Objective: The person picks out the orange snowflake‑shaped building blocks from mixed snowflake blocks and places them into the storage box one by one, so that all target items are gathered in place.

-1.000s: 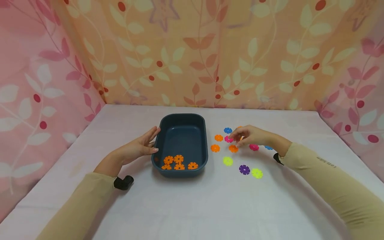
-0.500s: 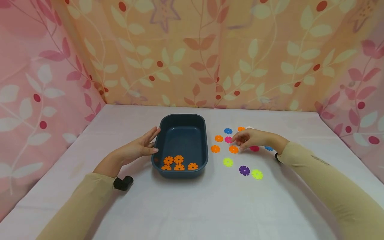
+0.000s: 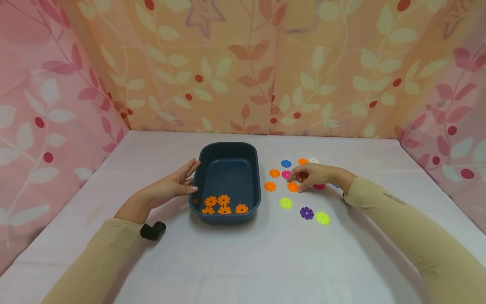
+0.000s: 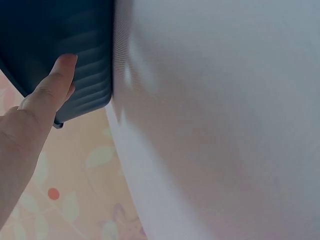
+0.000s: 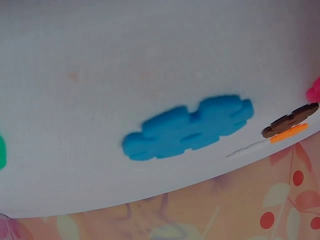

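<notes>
The left hand [image 3: 167, 185] lies along the left side of a dark blue tray [image 3: 230, 219], fingers extended and thumb at the rim. In the left wrist view, a finger [image 4: 47, 95] touches the tray's ribbed outer wall [image 4: 92, 67]. Several orange notched discs [image 3: 241, 209] lie in the tray's near end. To its right, the right hand [image 3: 319, 174] hovers low with bent, parted fingers around an orange disc [image 3: 293, 187], beside a pink disc [image 3: 286, 175]; no grip is visible. The right wrist view shows a blue disc [image 5: 190, 130] on the cloth, but no fingers.
Around the right hand lie orange [image 3: 270, 186], blue [image 3: 286, 163], white [image 3: 313, 160], yellow-green [image 3: 286, 203] and purple [image 3: 306, 213] discs. A brown disc [image 5: 290, 121] shows in the right wrist view. Patterned curtains [image 3: 250, 67] border the white-covered table [image 3: 228, 261].
The right hand has shifted slightly nearer and lower beside the orange disc, uncovering the white disc and another orange one behind it. The left hand keeps its place on the tray.
</notes>
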`<state>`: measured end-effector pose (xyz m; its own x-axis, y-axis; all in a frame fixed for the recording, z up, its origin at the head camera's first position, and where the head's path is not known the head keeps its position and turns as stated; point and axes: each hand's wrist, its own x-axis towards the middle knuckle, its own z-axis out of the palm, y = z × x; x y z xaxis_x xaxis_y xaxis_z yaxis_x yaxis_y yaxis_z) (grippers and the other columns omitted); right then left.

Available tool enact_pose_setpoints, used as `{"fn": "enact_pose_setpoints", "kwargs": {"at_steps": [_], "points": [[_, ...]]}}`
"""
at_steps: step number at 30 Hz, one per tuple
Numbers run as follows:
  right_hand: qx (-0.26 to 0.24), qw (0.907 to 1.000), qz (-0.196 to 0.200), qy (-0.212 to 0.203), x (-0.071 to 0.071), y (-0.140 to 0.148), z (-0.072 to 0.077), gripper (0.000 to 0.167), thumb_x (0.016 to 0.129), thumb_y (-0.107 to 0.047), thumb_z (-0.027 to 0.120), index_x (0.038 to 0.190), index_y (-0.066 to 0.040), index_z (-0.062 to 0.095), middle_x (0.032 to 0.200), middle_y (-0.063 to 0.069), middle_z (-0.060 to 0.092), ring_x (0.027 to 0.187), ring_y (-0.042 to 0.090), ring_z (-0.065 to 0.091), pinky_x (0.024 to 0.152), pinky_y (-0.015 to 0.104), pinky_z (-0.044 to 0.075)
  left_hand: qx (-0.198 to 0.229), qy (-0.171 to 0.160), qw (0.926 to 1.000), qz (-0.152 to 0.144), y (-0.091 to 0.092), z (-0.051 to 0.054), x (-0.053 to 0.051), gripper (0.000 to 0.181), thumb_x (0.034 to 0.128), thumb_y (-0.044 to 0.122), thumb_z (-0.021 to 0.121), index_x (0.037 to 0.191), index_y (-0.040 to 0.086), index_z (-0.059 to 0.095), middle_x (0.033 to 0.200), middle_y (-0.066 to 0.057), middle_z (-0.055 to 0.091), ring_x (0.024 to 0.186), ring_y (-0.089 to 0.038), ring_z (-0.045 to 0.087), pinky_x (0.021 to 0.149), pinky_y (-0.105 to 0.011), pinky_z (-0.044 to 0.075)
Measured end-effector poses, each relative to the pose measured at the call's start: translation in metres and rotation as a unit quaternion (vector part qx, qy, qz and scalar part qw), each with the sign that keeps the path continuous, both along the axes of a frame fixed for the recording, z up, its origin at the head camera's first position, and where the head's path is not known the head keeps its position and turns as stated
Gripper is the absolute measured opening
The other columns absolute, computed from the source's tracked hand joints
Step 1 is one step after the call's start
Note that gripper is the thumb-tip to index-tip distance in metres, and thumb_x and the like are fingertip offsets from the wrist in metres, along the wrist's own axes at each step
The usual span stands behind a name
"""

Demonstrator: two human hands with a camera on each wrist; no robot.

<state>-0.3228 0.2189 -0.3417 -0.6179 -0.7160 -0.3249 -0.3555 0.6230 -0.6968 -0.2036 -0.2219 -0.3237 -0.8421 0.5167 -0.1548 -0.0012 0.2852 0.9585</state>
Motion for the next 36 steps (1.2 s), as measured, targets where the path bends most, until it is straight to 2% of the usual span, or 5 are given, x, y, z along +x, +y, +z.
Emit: {"fn": "enact_pose_setpoints", "kwargs": {"at_steps": [9,19,26,36], "points": [[0.013,0.9998,-0.016,0.004,0.0,-0.002,-0.001,0.033,0.084,-0.014,0.076,0.115,-0.006,0.065,0.085,0.006,0.047,0.083,0.022,0.045,0.068,0.025,0.039,-0.006,-0.001,1.0,0.003,0.001,0.001,-0.001,0.092,0.0983,0.002,0.053,0.153,0.015,-0.02,0.162,-0.004,-0.015,0.144,-0.044,-0.006,0.112,-0.06,0.012],[0.022,0.9997,-0.012,-0.001,-0.001,-0.005,0.0,0.029,0.085,-0.013,0.076,0.111,-0.007,0.066,0.084,0.005,0.046,0.083,0.022,0.045,0.069,0.027,0.037,-0.011,-0.004,0.9999,0.009,0.0,0.0,-0.001,0.092,0.0983,0.003,0.053,0.153,0.016,-0.019,0.162,-0.003,-0.014,0.144,-0.043,-0.006,0.112,-0.06,0.013],[0.015,0.9996,-0.023,-0.006,0.0,-0.005,0.001,0.027,0.083,-0.008,0.077,0.103,-0.005,0.06,0.085,0.006,0.047,0.083,0.022,0.044,0.068,0.025,0.038,-0.009,-0.008,0.9998,0.015,0.0,0.0,0.0,0.093,0.0976,0.003,0.055,0.154,0.018,-0.018,0.162,-0.001,-0.013,0.145,-0.041,-0.005,0.112,-0.059,0.014],[-0.005,0.9987,-0.037,0.034,0.012,-0.006,0.004,0.026,0.082,-0.004,0.076,0.098,-0.003,0.056,0.084,0.006,0.05,0.081,0.022,0.048,0.066,0.024,0.043,-0.007,-0.007,0.9998,0.014,0.0,0.0,0.0,0.093,0.0976,0.003,0.055,0.154,0.017,-0.019,0.162,-0.002,-0.013,0.145,-0.042,-0.006,0.112,-0.059,0.014]]}}
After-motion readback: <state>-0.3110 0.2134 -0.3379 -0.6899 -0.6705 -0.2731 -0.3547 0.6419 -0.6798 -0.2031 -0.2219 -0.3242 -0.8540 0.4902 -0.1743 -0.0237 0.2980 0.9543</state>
